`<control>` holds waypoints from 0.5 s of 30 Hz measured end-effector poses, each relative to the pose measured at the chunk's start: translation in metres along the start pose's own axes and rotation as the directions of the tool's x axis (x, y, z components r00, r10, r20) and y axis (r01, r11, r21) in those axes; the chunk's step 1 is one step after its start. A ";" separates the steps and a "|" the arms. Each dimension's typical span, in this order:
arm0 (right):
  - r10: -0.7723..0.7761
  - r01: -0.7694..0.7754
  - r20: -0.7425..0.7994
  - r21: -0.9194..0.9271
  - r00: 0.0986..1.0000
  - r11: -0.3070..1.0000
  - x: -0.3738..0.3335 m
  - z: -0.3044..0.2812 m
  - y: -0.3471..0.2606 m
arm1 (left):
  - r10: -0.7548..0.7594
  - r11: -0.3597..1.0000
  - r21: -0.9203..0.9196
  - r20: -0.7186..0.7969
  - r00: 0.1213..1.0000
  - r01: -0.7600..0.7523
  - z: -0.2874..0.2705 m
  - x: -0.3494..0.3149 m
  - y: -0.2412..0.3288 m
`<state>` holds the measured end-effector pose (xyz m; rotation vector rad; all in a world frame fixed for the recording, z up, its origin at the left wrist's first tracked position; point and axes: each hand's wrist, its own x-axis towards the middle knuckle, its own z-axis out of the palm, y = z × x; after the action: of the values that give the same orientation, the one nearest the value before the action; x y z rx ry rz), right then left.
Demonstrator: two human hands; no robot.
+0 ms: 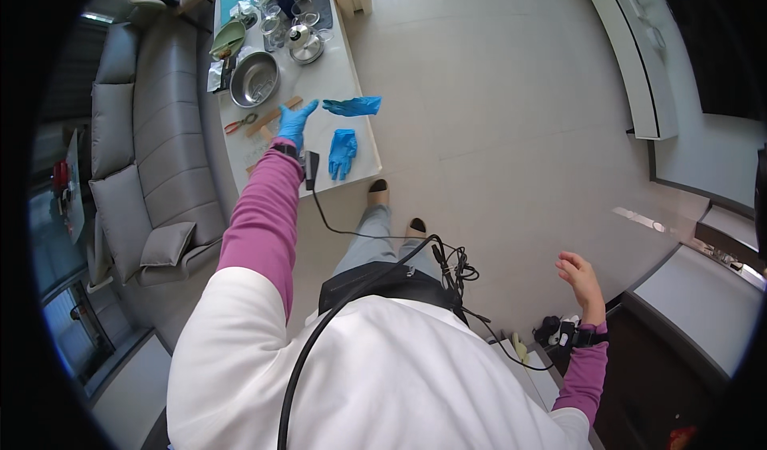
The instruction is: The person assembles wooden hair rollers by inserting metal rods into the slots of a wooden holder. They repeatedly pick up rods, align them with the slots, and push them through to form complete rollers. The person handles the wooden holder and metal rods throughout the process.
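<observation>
My left hand (294,122), in a blue disposable glove, reaches over the white table; its thumb stands apart from the fingers and it holds nothing I can see. Just past the thumb, a loose blue glove (353,106) stretches out beyond the table's right edge; whether it touches my fingertips I cannot tell. Another blue glove (343,154) lies flat near the front corner. Under and beside my left hand are wooden strips (276,116) and red-handled pliers (240,123). My bare right hand (582,280) hangs far off to the right, loosely curled and empty.
On the table (339,67) stand a steel basin (255,80), a steel kettle (304,44), a green bowl (229,39) and several glass vessels. A grey sofa (164,122) runs along the left. A black cable (335,230) runs from my left wrist to my waist.
</observation>
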<state>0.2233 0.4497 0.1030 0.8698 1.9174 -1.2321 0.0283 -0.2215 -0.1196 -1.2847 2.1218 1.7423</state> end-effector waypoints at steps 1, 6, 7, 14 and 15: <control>0.007 -0.007 0.011 -0.011 1.000 1.000 -0.001 0.006 -0.008 | -0.017 0.993 0.118 -0.104 0.994 0.029 -0.014 0.009 -0.013; -0.024 0.027 0.062 -0.049 0.998 0.998 0.005 0.031 -0.056 | 0.007 0.974 0.227 0.054 0.999 -0.019 -0.102 0.016 -0.060; -0.024 0.027 0.059 -0.060 0.998 0.998 0.007 0.033 -0.064 | -0.006 0.948 0.319 0.078 0.997 -0.019 -0.113 0.013 -0.070; -0.086 0.109 0.128 -0.182 0.988 0.977 0.047 0.054 -0.123 | -0.270 0.928 0.328 0.265 0.926 0.177 -0.189 -0.071 -0.130; -0.099 0.125 0.136 -0.200 0.986 0.972 0.052 0.056 -0.130 | -0.291 0.918 0.349 0.271 0.918 0.188 -0.198 -0.089 -0.137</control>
<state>0.0998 0.3640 0.1035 0.5688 1.9733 -1.0984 0.2556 -0.3406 -0.1061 -1.0442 1.8695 1.3342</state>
